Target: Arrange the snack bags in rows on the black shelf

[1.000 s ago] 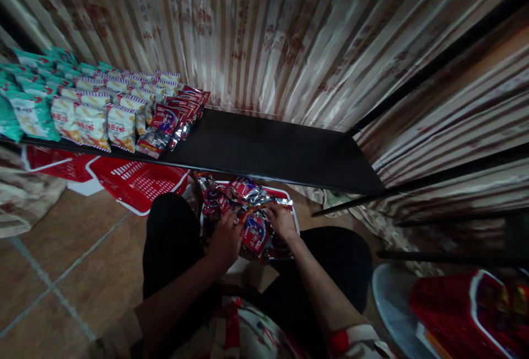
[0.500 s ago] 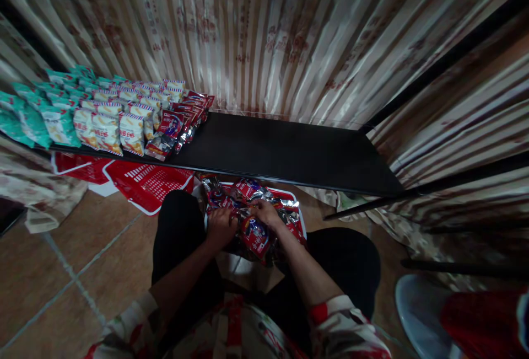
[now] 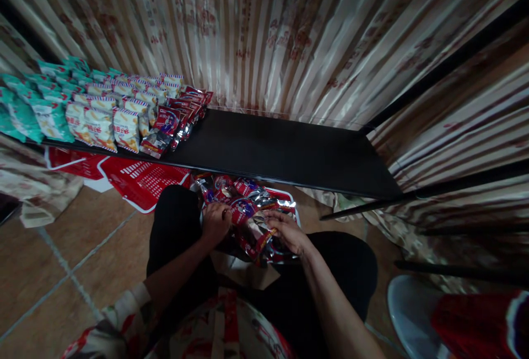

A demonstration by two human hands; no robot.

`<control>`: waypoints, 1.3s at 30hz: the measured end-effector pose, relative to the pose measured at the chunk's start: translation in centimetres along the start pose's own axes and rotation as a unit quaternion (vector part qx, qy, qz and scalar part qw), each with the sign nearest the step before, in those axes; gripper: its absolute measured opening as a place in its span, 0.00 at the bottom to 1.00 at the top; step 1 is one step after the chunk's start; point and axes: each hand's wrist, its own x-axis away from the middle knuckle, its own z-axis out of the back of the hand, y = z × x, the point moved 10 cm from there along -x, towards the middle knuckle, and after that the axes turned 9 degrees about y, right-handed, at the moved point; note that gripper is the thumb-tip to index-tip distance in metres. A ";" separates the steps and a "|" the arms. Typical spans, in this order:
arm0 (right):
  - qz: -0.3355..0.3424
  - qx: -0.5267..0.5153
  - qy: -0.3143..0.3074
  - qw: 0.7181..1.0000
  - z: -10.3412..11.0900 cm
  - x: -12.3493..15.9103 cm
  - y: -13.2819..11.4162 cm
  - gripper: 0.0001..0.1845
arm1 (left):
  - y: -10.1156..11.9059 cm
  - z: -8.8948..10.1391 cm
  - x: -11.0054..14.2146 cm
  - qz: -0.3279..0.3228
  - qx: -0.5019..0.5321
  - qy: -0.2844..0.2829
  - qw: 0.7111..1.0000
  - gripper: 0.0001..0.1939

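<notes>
1. The black shelf point(image 3: 281, 152) is taken as the landmark; its right part is left bare.
2. In front of the shelf, low down between two dark-clad knees, a white-rimmed basket point(image 3: 298, 216) is seen, heaped with shiny red packets point(image 3: 252, 191).
3. On the near side of that heap, in front of the shelf, a red and purple packet point(image 3: 243, 208) is touched by both hands.
4. Its left side is covered by the left hand point(image 3: 217, 222), whose fingers are bent; whether they are closed on it cannot be told.
5. Its right side is met by the right hand point(image 3: 287, 230), with fingers reached out over the foil; whether it is pinched cannot be told. The two hands are held apart.
6. On the left part of the shelf, teal bags point(image 3: 49, 119), white bags point(image 3: 126, 130) and dark red packets point(image 3: 163, 127) are lined up in rows, from left to right.
7. Below the shelf's left part, red baskets point(image 3: 144, 182) are placed on the tiled floor point(image 3: 33, 271).
8. Behind the shelf, a striped curtain point(image 3: 231, 33) is hung.
</notes>
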 end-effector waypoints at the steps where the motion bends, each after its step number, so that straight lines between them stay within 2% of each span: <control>1: 0.000 -0.019 -0.005 1.000 0.3 0.5 -0.4 0.16 | 0.1 0.4 0.0 0.010 0.030 0.005 0.999 0.10; 4: 0.015 -0.081 0.001 0.997 1.3 1.7 -2.3 0.17 | 0.1 1.6 0.0 0.062 0.138 0.019 0.988 0.13; 6: 0.034 -0.108 0.008 0.994 1.6 2.1 -3.8 0.19 | 0.3 1.9 0.2 0.113 0.237 0.015 0.965 0.17; 8: 0.055 -0.122 0.005 0.991 1.3 2.3 -5.2 0.20 | 0.9 1.4 0.6 0.173 0.355 -0.010 0.919 0.21; 11: 0.072 -0.138 -0.012 0.988 0.1 2.3 -6.2 0.19 | 3.1 0.5 0.8 0.233 0.493 -0.064 0.836 0.26; 15: 0.051 -0.129 -0.041 0.989 -1.9 1.8 -5.9 0.19 | 5.9 0.6 -0.6 0.249 0.567 -0.091 0.780 0.24; 17: 0.050 -0.120 -0.060 0.990 -3.0 1.5 -6.0 0.19 | 6.1 0.8 -1.8 0.258 0.573 -0.079 0.774 0.21; 22: 0.070 -0.090 -0.091 0.989 -5.2 1.1 -7.7 0.19 | 5.2 1.2 -4.4 0.259 0.553 -0.062 0.789 0.18; 27: 0.090 -0.072 -0.082 0.990 -6.6 0.2 -9.2 0.21 | 4.2 1.6 -5.6 0.253 0.534 -0.069 0.804 0.16; 32: 0.095 -0.041 -0.085 0.991 -9.1 -0.3 -10.5 0.22 | 3.5 2.3 -7.0 0.236 0.518 -0.076 0.819 0.11; 35: 0.111 -0.033 -0.067 0.991 -11.1 -0.7 -11.8 0.21 | 2.1 3.5 -8.5 0.237 0.528 -0.043 0.814 0.11; 39: 0.129 -0.030 -0.076 0.988 -15.6 -1.3 -13.5 0.22 | -1.6 6.6 -10.8 0.249 0.526 0.057 0.811 0.18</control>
